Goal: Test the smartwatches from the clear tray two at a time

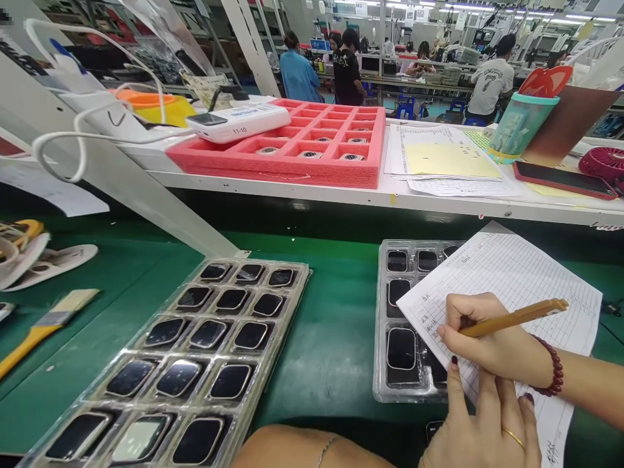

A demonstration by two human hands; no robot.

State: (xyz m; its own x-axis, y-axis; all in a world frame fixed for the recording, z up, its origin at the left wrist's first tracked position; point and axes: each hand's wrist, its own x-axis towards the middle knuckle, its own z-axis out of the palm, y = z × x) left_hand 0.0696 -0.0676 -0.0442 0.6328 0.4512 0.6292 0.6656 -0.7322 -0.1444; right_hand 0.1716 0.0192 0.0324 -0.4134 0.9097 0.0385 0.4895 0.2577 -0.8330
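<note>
R hand [492,341] pinches pen [511,320] low on barrel, fingers firmly closed; pen light, stiff, best held there. L hand [480,426] open, fingers [527,402] resting at log sheet [517,279]: thin, floppy, likely to slide. Sheet lies over clear tray [400,312] of watch units, fragile-looking. Pen tip hidden behind R hand; tray partly covered.

The near bench's mat [322,351] is green. A gold pen [511,318] crosses a white sheet [507,279] ruled in a grey grid, just beside a dark red bead bracelet [548,365]. Black screens [229,381] sit in clear trays; far off lie a pink foam tray [273,162] and a pale yellow note [453,160].
</note>
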